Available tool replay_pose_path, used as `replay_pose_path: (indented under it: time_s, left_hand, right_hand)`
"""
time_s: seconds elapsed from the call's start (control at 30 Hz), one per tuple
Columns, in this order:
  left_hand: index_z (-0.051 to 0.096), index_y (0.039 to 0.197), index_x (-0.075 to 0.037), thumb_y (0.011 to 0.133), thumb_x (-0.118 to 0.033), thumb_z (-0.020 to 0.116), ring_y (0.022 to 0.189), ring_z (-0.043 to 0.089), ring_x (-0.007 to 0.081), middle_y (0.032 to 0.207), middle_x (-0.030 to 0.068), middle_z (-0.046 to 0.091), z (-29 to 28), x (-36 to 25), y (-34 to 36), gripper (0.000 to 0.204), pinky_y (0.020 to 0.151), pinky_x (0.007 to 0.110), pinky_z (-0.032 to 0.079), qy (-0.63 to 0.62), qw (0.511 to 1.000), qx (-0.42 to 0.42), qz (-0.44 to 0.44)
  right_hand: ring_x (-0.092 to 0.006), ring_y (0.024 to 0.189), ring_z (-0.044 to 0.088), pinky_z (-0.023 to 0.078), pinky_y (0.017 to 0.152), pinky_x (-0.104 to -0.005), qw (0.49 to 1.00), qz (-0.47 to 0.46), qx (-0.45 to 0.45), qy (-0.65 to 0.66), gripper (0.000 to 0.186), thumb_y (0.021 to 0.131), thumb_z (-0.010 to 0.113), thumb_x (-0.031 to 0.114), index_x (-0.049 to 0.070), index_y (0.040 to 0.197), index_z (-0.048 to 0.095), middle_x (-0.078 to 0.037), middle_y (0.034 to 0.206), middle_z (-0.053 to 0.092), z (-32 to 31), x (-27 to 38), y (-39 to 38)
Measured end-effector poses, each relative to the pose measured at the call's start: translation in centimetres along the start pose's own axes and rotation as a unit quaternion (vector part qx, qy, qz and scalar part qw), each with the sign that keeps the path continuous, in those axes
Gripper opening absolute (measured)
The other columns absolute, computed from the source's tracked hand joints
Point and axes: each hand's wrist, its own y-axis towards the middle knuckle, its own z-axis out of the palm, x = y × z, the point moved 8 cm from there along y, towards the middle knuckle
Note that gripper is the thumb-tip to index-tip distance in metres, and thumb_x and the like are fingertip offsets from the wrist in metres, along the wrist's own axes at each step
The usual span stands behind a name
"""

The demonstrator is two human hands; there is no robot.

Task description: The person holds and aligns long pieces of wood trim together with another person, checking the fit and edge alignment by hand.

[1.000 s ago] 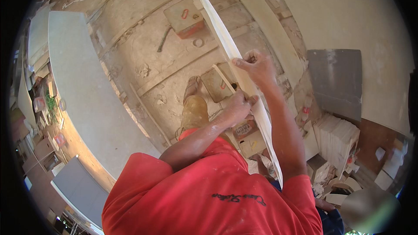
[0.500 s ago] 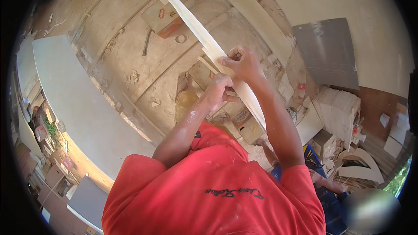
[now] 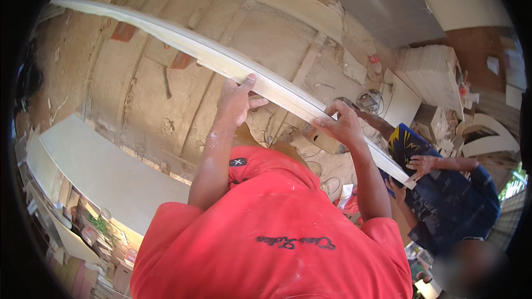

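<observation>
A long, thin, pale strip (image 3: pixel 288 95), apparently wood, slants across in front of me from far left to near right. My left hand (image 3: pixel 235 99) grips its near edge around the middle, thumb on top and fingers below. Farther along to the right, my right hand (image 3: pixel 341 124) pinches the same strip between thumb and fingers. A co-worker in a dark blue shirt (image 3: pixel 454 194) is at the strip's right end, with one hand (image 3: pixel 422 166) at its tip. The far left end tapers and has no hand on it.
A large pale curved panel (image 3: pixel 111 160) lies at the left. On the dusty floor are orange-red blocks (image 3: pixel 123 31) and a power tool (image 3: pixel 368 99). Stacked pale boards (image 3: pixel 429 75) stand at right, near a grey sheet (image 3: pixel 382 0) and curved offcuts (image 3: pixel 490 135).
The strip has swung from steep to flatter, its far end moving left. My hands have spread apart along it, the right one moving nearer. The co-worker has come in at its right end.
</observation>
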Motion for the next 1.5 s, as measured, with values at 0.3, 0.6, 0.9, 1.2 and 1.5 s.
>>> replay_pose_path:
  time_s: [0.3,0.6,0.9,1.2,1.5]
  left_hand:
    - [0.042,0.121,0.010,0.095,-0.016,0.053,0.101,0.061,0.0315,0.113,0.0188,0.054,-0.7,0.4,-0.5,0.039,0.067,0.040,0.063,0.000,1.000,0.024,-0.004]
    - [0.042,0.122,0.008,0.096,-0.016,0.051,0.102,0.058,0.0345,0.116,0.0178,0.052,0.2,-0.1,-1.1,0.036,0.074,0.043,0.061,0.034,0.999,0.015,-0.008]
    - [0.048,0.117,0.003,0.093,-0.014,0.057,0.103,0.059,0.0277,0.111,0.0133,0.055,0.2,0.3,-1.0,0.031,0.082,0.041,0.058,0.066,0.997,0.025,-0.012]
    - [0.049,0.116,-0.006,0.088,-0.012,0.065,0.094,0.061,0.0192,0.107,0.0063,0.059,2.0,5.5,-2.3,0.033,0.075,0.033,0.054,0.033,0.998,0.036,-0.044]
    - [0.059,0.097,-0.003,0.083,-0.016,0.073,0.071,0.057,0.0141,0.080,0.0045,0.063,11.0,14.6,-4.6,0.024,0.060,0.028,0.043,0.084,0.979,0.076,-0.170]
  right_hand:
    - [-0.0183,0.081,0.059,0.047,0.074,-0.0309,0.885,0.172,-0.353,0.250,0.030,0.084,0.071,0.024,0.001,0.099,0.062,-0.008,0.085,0.064,-4.2,-8.7,-14.7]
    - [-0.0232,0.090,0.062,0.053,0.078,-0.0321,0.544,0.227,-0.301,0.749,0.036,0.093,0.060,0.028,-0.002,0.106,0.045,-0.013,0.099,0.059,10.2,-4.1,-9.7]
    - [-0.0193,0.087,0.062,0.057,0.071,-0.0305,0.538,0.279,-0.372,0.703,0.033,0.090,0.064,0.022,-0.006,0.101,0.050,-0.012,0.096,0.060,9.8,-4.5,-8.8]
    - [-0.0177,0.085,0.062,0.058,0.070,-0.0300,0.539,0.278,-0.353,0.713,0.031,0.090,0.064,0.021,-0.007,0.101,0.054,-0.011,0.097,0.060,9.3,-4.3,-8.7]
    - [-0.0191,0.078,0.063,0.054,0.064,-0.0269,0.535,0.267,-0.331,0.730,0.025,0.092,0.061,0.017,-0.007,0.094,0.054,-0.014,0.091,0.062,9.8,-4.7,-8.5]
